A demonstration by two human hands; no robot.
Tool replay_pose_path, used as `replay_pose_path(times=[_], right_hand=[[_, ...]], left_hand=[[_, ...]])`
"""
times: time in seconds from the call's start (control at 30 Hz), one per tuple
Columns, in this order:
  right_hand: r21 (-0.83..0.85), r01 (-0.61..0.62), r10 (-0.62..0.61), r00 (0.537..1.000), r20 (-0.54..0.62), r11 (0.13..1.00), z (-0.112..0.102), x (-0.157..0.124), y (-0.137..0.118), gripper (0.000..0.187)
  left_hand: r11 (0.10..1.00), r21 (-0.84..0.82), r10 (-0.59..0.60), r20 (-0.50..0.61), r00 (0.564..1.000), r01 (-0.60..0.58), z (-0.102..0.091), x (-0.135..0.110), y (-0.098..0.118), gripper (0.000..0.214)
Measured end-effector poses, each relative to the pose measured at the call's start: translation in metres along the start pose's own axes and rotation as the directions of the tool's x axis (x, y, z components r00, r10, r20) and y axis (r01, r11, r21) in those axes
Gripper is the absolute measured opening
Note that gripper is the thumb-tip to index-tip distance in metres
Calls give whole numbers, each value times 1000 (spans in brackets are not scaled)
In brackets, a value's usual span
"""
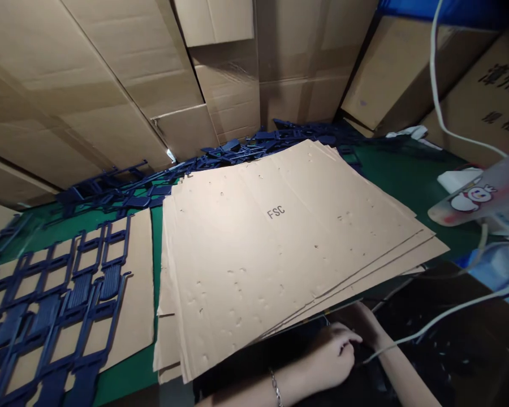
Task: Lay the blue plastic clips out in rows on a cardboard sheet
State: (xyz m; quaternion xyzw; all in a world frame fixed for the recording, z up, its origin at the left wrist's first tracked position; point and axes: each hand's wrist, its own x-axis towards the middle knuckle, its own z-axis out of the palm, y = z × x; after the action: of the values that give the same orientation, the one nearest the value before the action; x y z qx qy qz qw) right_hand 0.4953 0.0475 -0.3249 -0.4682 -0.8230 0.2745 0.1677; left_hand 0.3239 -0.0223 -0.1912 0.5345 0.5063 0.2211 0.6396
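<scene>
A stack of brown cardboard sheets [254, 243] marked "FSC" lies on the green table, dented and pricked with small holes. Below its front edge, over my dark lap, are both hands. My left hand [331, 359], with a chain bracelet at the wrist, has its fingers curled in; whatever they may hold is hidden. Just beyond it my right hand [358, 319] reaches toward the underside of the table edge, and its fingers are mostly out of sight. A white cable [432, 322] runs across my right forearm and ends close to the left hand.
Dark blue plastic frames [89, 299] lie in rows on another cardboard sheet at left. More blue parts [237, 150] are heaped behind the stack. Large cardboard boxes [123, 68] wall the back. A plastic drink cup [470, 198] leans at right.
</scene>
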Motion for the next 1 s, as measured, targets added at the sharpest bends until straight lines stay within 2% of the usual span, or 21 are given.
replay_pose_path(times=[0.03,0.1,0.13,0.17,0.2,0.23,0.3,0.33,0.4,0.47,0.53,0.6,0.73,0.8,0.93,1.0], right_hand=[[108,-40,36,999,31,993,-10,-3,-2,28],[308,-132,107,990,95,942,-29,-10,-8,42],[412,-186,141,981,136,892,-38,-14,-12,50],[543,-260,183,964,192,798,-47,-17,-16,54],[686,-350,227,937,266,638,-54,-20,-20,54],[795,-430,265,901,345,428,-61,-23,-24,52],[858,-513,331,809,486,-7,-73,-26,-26,49],[844,-516,380,758,530,-148,-79,-27,-25,50],[840,-488,556,641,529,-238,-93,-29,-16,44],[871,-428,738,502,451,-241,-108,-30,0,33],[910,-369,832,434,347,-187,-124,-32,20,26],[932,-336,864,420,277,-136,-135,-34,39,25],[948,-310,860,464,212,-66,-144,-36,67,25],[958,-287,871,464,160,-23,-149,-36,77,29],[953,-288,936,352,12,96,-169,-40,97,32],[918,-352,939,339,-54,180,-177,-42,107,33]], left_hand=[[998,23,57,-51,997,-56,1,3,-3,42],[986,92,143,-72,987,-136,0,11,-6,53],[981,121,159,-54,986,-151,-1,15,-7,59],[979,132,164,-35,986,-158,-2,20,-8,65],[980,130,154,-17,988,-150,-3,25,-9,68],[984,124,130,-2,992,-129,-4,29,-10,66],[990,125,57,32,998,-61,-6,36,-12,49],[991,131,18,54,998,-25,-7,37,-12,40],[988,151,-47,91,995,33,-12,33,-10,33],[988,144,-69,111,991,53,-20,23,-6,37],[989,126,-96,134,986,79,-28,9,1,40],[987,124,-124,164,979,104,-35,-7,9,40],[982,171,-113,220,969,76,-44,-35,26,36],[992,118,-74,247,966,46,-50,-47,34,34],[998,-31,-46,239,970,55,-72,-73,52,35],[998,-6,-65,213,975,68,-85,-91,59,37]])
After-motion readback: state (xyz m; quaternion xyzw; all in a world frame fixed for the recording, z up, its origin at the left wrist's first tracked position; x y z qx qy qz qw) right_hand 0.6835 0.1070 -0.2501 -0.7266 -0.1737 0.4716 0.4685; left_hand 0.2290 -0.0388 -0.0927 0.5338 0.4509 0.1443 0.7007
